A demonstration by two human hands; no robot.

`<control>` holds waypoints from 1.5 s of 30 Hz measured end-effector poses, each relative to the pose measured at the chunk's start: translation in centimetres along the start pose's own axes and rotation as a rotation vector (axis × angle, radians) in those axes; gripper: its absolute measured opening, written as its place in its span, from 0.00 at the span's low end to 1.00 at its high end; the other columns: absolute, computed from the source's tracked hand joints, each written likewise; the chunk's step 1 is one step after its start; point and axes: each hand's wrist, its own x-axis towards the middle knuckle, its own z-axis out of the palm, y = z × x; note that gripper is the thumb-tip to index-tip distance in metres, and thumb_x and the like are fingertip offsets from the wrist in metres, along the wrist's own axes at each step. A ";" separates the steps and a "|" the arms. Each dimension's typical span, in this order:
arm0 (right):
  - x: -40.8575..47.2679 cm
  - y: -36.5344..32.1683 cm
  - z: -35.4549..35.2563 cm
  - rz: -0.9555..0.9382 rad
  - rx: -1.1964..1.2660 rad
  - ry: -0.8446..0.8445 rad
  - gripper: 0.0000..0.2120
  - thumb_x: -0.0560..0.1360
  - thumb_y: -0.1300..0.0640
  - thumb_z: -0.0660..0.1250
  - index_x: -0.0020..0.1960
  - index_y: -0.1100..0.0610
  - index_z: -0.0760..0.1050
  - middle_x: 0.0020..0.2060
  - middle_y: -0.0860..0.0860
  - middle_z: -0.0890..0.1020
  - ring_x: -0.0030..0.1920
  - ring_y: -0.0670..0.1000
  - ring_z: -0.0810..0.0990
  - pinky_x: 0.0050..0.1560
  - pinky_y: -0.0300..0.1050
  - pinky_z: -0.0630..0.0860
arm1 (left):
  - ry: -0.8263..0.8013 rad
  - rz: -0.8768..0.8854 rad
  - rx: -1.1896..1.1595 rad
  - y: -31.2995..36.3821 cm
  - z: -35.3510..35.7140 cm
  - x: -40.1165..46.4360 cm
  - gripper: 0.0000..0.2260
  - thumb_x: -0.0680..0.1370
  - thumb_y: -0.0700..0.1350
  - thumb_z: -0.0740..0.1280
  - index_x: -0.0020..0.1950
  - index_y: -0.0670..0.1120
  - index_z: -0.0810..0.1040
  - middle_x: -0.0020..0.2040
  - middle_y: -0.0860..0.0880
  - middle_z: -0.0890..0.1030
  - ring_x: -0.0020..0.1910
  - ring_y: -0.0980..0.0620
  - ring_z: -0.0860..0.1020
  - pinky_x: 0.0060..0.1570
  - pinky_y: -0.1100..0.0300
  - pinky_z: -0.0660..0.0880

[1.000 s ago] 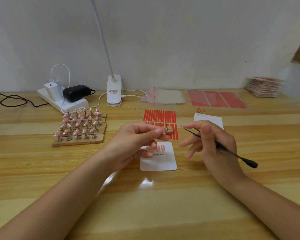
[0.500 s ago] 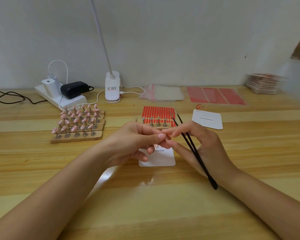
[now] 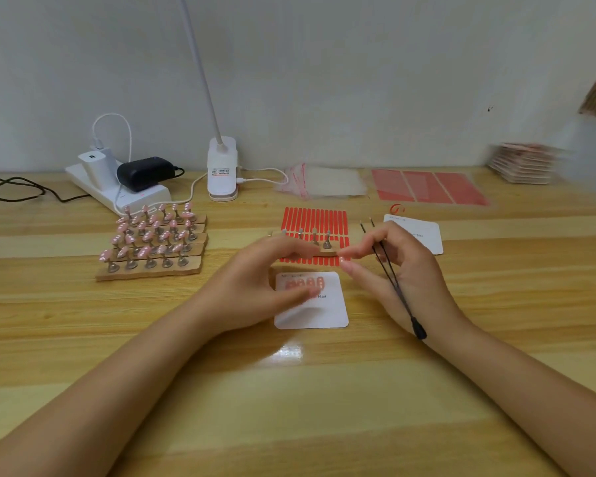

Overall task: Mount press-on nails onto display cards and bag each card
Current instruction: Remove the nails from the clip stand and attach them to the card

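Since half a second ago the two hands have drawn apart: the left hand (image 3: pixel 255 284) has dropped toward the display card (image 3: pixel 315 308) and now blurs over its left part, while the right hand (image 3: pixel 398 270) has pulled back to the right, its fingertips (image 3: pixel 345 260) no longer meeting the left ones. The left hand's fingers are smeared by motion and partly cover the card, so I cannot tell whether they are curled or straight, or whether they hold anything. The right hand grips the black tweezers (image 3: pixel 391 277), the shaft passing between its fingers; whether its forefinger and thumb also pinch a nail is too small to make out. The tweezers' long axis runs from the capped end near the wrist up and away to the left, the two tips standing apart and pointing toward the wall. The card lies flat on the wooden table (image 3: pixel 289 407) between the hands, with a row of pink press-on nails (image 3: pixel 305 283) along its top edge, each nail lengthwise toward the wall; the printing is partly hidden. Behind the hands, a strip of bare metal stands (image 3: pixel 315 241) rests on the red adhesive sheet (image 3: pixel 315 218). The rack of nails (image 3: pixel 152 239) sits well to the left; a second card (image 3: pixel 418 235) is partly hidden by the right hand.
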 end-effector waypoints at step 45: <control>-0.5 -0.4 0.2 0.154 -0.262 -0.138 0.11 0.70 0.57 0.71 0.38 0.47 0.69 0.38 0.45 0.81 0.43 0.43 0.79 0.48 0.45 0.75 | -0.041 0.002 0.095 -0.9 0.8 -0.3 0.25 0.69 0.52 0.73 0.59 0.68 0.64 0.51 0.64 0.75 0.55 0.65 0.72 0.55 0.65 0.71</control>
